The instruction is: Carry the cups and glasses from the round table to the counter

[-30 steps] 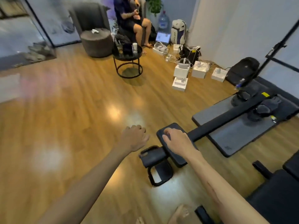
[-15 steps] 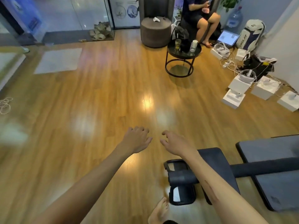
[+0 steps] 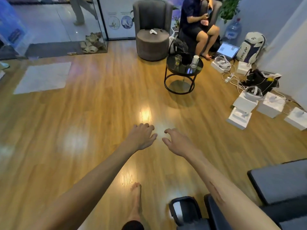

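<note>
Round table (image 3: 169, 66): black, standing on the wood floor (image 3: 83, 113) just in front of a grey armchair (image 3: 152, 30). On the table top stand a clear glass (image 3: 178, 59), a dark cup (image 3: 185, 58) and a white cup (image 3: 196, 59). Left hand (image 3: 142, 136) and right hand (image 3: 178, 143): both well short of the table, fingers loosely curled, holding nothing.

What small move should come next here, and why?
Probably a step forward across the wooden floor toward the round black table. Both the left hand and the right hand hang loosely, holding nothing, well short of the table. The clear drinking glass and white cup on the table are out of reach.
</note>
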